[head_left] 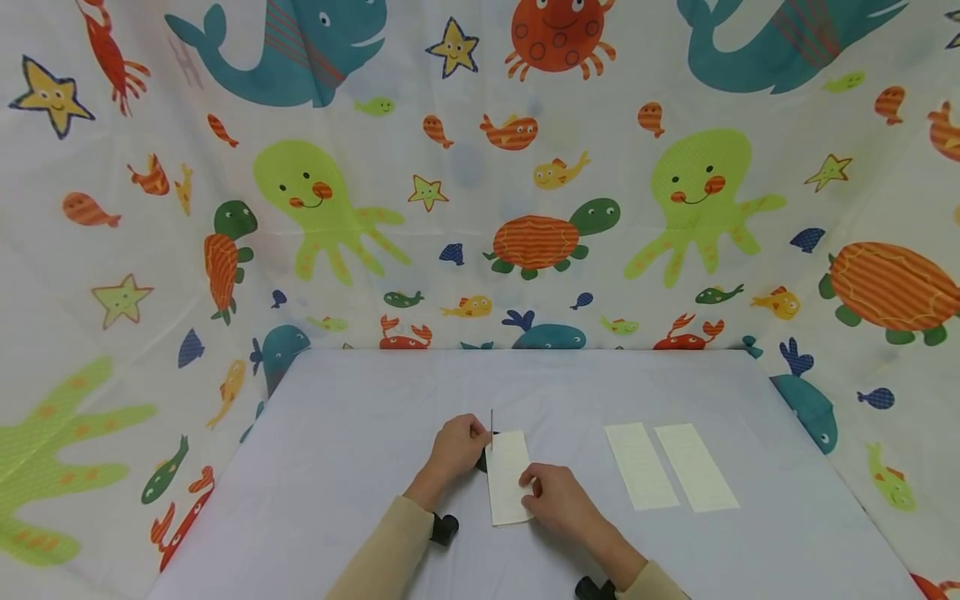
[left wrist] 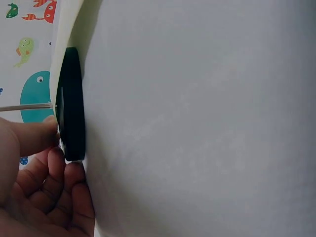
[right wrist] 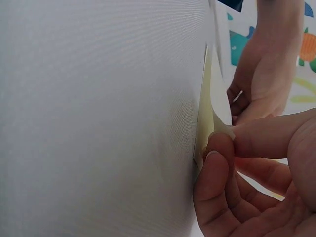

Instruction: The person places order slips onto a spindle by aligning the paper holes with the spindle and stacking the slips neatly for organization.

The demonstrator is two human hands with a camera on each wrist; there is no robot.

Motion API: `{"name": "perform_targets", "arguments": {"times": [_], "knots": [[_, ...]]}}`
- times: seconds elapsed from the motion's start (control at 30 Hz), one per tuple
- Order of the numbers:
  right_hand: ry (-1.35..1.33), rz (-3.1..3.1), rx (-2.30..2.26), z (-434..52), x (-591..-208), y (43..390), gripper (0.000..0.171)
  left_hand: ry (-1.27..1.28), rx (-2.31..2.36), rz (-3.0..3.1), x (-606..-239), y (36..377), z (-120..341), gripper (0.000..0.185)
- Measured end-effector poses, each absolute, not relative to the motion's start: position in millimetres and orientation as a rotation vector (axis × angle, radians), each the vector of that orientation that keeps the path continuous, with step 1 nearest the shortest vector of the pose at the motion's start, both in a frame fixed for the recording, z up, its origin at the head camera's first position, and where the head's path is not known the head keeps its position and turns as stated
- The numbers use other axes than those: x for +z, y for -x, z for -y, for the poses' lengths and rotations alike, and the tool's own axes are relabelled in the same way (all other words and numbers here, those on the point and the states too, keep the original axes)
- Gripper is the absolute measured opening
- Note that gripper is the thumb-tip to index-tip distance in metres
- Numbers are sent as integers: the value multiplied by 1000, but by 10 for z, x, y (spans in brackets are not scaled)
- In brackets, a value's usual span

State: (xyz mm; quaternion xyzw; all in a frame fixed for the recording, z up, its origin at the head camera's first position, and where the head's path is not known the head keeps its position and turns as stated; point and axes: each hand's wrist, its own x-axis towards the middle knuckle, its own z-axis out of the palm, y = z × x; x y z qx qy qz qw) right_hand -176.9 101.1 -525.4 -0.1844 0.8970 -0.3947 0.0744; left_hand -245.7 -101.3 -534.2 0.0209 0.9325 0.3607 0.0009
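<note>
A pale yellow paper slip [head_left: 512, 479] lies near the middle of the worktop [head_left: 337, 467], its long side running away from the person. The right hand [head_left: 558, 497] pinches its right edge between thumb and fingers, lifting that edge, with another pale layer visible beneath. At the slip's far left corner a thin rod [head_left: 492, 421] stands upright by a dark disc [left wrist: 74, 106]; whether it pierces the paper I cannot tell. The left hand [head_left: 456, 442] grips the disc's edge, thumb above and fingertips against the rim. Two more slips, a nearer one [head_left: 642, 466] and a farther one [head_left: 697, 467], lie side by side to the right, apart from each other. A plain white cloth covers the worktop. Behind it and along both sides hangs a white curtain [head_left: 457, 108] printed with octopuses, turtles, whales, crabs, fish and stars. Both sleeves are beige, with black devices at the wrists.
</note>
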Motion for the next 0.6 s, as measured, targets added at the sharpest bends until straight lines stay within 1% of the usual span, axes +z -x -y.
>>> {"name": "perform_targets", "arguments": {"times": [0.33,0.6], "knots": [[561,-2697,-1180,-988,-5223,1740,15,-82,1211,-2894,-5296,2388,1068,12],[561,-2688,-1190,-1004,-5223,1729,15,-297,1126,-2856,-5218,2294,1091,9]]}}
